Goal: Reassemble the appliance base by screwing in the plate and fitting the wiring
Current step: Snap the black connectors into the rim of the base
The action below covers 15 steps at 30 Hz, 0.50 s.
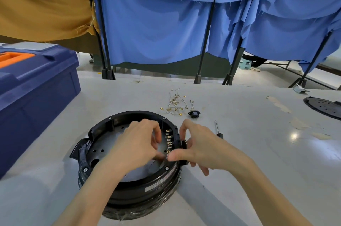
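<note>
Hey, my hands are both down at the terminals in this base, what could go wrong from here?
The left hand and right hand crowd the terminal strip and hide part of it, so a tab could bend or nick a finger. The loose wires lie tangled beyond the appliance base, so one might go on the wrong tab.

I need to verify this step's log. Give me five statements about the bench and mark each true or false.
1. The left hand and the right hand are both at the terminal strip inside the black base. True.
2. The screwdriver is in the right hand. False: it lies on the table, right of the base.
3. Loose wires lie beyond the base. True.
4. The power socket is fitted in the base. False: it sits on the table beside the wires.
5. A blue toolbox stands left of the base. True.
</note>
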Available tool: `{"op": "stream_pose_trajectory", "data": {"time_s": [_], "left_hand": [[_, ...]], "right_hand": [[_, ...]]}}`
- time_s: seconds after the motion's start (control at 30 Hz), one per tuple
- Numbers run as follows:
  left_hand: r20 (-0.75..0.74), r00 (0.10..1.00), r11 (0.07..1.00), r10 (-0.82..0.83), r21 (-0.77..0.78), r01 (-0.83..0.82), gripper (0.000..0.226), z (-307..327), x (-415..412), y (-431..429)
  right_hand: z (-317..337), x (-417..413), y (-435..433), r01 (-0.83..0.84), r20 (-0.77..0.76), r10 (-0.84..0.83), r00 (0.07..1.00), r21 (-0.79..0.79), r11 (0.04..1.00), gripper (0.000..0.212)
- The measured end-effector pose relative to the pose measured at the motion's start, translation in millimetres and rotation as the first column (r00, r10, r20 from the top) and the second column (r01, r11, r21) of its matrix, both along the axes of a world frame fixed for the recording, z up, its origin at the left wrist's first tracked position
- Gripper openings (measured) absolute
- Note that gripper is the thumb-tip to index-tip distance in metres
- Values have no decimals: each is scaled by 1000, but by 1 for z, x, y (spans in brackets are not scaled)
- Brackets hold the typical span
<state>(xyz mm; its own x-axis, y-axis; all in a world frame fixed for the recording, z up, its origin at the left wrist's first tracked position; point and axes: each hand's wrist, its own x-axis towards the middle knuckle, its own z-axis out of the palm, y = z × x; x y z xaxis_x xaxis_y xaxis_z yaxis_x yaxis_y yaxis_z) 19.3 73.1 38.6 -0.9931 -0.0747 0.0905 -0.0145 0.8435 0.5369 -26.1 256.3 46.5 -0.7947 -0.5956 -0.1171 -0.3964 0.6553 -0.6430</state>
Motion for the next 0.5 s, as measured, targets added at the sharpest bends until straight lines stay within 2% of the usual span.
{"op": "stream_pose_trajectory", "data": {"time_s": [0.1, 0.2, 0.27, 0.4, 0.5], "left_hand": [[-83, 993, 993, 88, -66, -93, 27, 1, -4, -12], [-123, 991, 996, 47, -73, -57, 23, 2, -12, -21], [-126, 992, 992, -6, -129, -10, 30, 2, -20, -26], [-56, 990, 965, -126, -237, 110, 55, 3, -37, -29], [18, 982, 948, -189, -258, 187, 61, 2, -47, -29]], "right_hand": [[-6, 10, -12, -8, -34, 8, 999, -13, 1000, 59], [-7, 8, -13, 16, -9, -17, 1000, -67, 998, 44], [-5, 6, -11, 40, 22, -39, 999, -62, 997, 41], [-3, 0, -7, 76, 83, -70, 994, -76, 994, 41], [-1, -8, -1, 150, 55, -145, 988, -99, 984, 42]]}}
